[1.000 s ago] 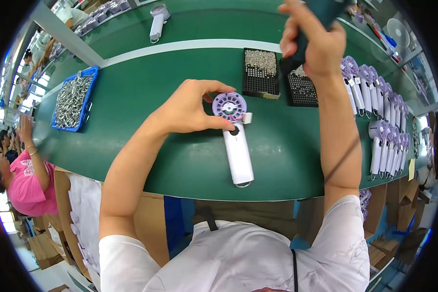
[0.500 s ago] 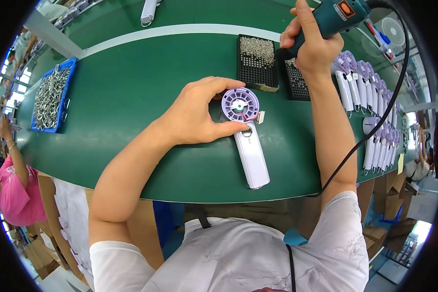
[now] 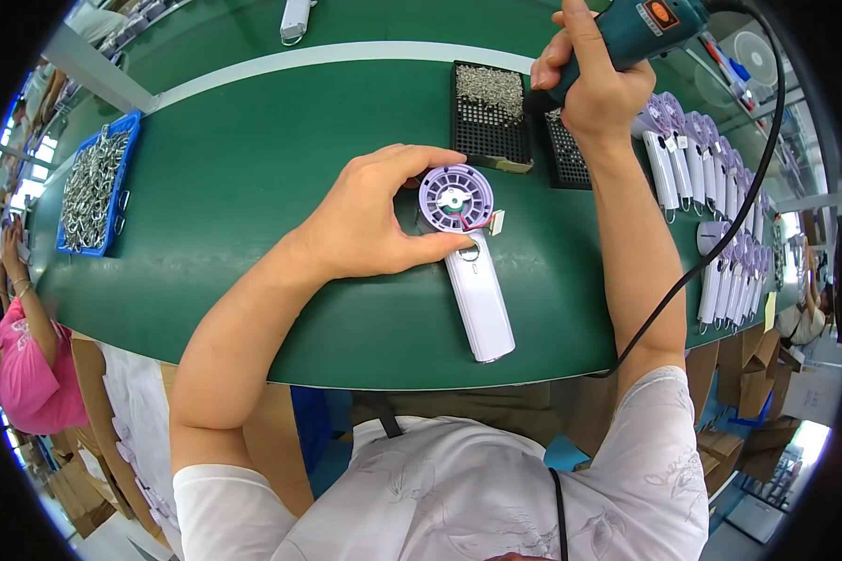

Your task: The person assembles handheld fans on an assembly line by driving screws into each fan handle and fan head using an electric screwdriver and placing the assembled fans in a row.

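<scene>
My left hand [image 3: 380, 213] grips a handheld fan body [image 3: 480, 297] that lies on the green table, thumb near its button and fingers around the far side of the round head. The head is a purple open ring with a white hub; red wires and a small white connector stick out at its right. In my right hand [image 3: 601, 98] is a dark teal electric screwdriver [image 3: 647, 33], raised at the upper right, its black nose pointing left over the screw trays. The tip of the screwdriver cannot be made out.
Two black perforated trays hold small screws: one tray [image 3: 485, 148] beyond the fan, another tray [image 3: 571, 164] partly behind my right hand. A blue basket [image 3: 122, 201] of metal rings stands left. Rows of fan bodies [image 3: 660, 173] lie at right. A black cable [image 3: 720, 248] hangs beside my right arm.
The fan body and my left hand have shifted very slightly left. My right hand with the screwdriver has also moved a little left. Both grips stay the same.
</scene>
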`<state>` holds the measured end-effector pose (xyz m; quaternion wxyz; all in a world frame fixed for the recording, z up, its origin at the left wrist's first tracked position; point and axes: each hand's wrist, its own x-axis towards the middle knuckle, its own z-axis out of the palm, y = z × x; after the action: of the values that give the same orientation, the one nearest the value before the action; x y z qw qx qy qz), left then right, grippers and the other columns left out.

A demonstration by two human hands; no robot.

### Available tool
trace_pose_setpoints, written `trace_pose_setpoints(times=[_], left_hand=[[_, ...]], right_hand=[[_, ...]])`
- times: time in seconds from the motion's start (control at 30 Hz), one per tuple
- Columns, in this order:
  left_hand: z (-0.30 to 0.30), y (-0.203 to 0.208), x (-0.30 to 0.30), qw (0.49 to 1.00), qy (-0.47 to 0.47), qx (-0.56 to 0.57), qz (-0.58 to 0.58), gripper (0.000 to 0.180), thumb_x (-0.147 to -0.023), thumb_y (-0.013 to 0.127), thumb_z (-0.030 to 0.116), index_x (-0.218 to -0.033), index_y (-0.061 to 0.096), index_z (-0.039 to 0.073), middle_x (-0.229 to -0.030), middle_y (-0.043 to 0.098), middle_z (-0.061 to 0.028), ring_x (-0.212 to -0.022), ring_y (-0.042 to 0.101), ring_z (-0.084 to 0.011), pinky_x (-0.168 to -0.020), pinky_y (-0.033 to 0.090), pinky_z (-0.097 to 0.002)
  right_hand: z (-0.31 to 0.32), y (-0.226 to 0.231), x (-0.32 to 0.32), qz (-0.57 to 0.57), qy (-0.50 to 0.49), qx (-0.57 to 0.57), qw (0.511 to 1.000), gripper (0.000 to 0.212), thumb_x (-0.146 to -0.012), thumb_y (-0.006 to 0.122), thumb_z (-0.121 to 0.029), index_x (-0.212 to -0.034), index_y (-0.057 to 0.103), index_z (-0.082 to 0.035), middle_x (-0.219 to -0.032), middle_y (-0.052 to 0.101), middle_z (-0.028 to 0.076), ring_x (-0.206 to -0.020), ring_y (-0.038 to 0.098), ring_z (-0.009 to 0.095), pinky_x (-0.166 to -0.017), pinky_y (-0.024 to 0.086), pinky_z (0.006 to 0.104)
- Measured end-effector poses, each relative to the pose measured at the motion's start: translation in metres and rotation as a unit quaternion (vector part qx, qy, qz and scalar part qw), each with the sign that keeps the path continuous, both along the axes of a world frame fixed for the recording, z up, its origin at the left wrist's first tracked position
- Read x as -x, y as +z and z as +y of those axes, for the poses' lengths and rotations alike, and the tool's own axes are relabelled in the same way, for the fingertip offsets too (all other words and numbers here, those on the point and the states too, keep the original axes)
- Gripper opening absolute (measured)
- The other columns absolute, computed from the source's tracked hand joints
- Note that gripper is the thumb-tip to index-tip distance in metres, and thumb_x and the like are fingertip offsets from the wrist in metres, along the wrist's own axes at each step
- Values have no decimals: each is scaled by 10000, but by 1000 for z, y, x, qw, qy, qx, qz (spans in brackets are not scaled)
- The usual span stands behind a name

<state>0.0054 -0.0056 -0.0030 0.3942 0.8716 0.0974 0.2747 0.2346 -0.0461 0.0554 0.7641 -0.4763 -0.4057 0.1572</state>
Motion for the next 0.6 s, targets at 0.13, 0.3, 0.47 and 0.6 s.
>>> trace_pose_setpoints(times=[0.13,0.3,0.47,0.6], left_hand=[[0,0,1,1000,-1,4,3,665,-693,917,226,-1255,651,-12,-1152,714,-131,-988,694,-216,-889,536,-323],[0,1,1,1000,-1,9,3,665,-695,914,224,-1256,649,-15,-1154,713,-135,-1001,695,-218,-900,537,-325],[-1,2,1,1000,9,21,20,698,-684,922,219,-1276,635,-15,-1151,714,-137,-1021,692,-210,-933,527,-327],[-2,-1,-1,999,20,39,-13,674,-672,931,248,-1215,634,-20,-1104,711,-151,-981,703,-258,-879,558,-348]], right_hand=[[1,-3,0,-8,-10,8,1000,259,-969,708,-206,-843,620,2,-574,566,49,-414,557,147,-400,449,263],[3,-6,-1,-14,-7,6,1000,266,-969,707,-204,-812,623,-7,-575,574,46,-418,559,139,-401,444,260],[2,-4,2,-48,-1,31,998,291,-959,719,-179,-735,622,-21,-583,595,44,-430,572,132,-407,440,254],[3,-5,3,-28,-3,13,1000,246,-957,723,-176,-797,634,-12,-589,596,45,-429,572,137,-407,447,258]])
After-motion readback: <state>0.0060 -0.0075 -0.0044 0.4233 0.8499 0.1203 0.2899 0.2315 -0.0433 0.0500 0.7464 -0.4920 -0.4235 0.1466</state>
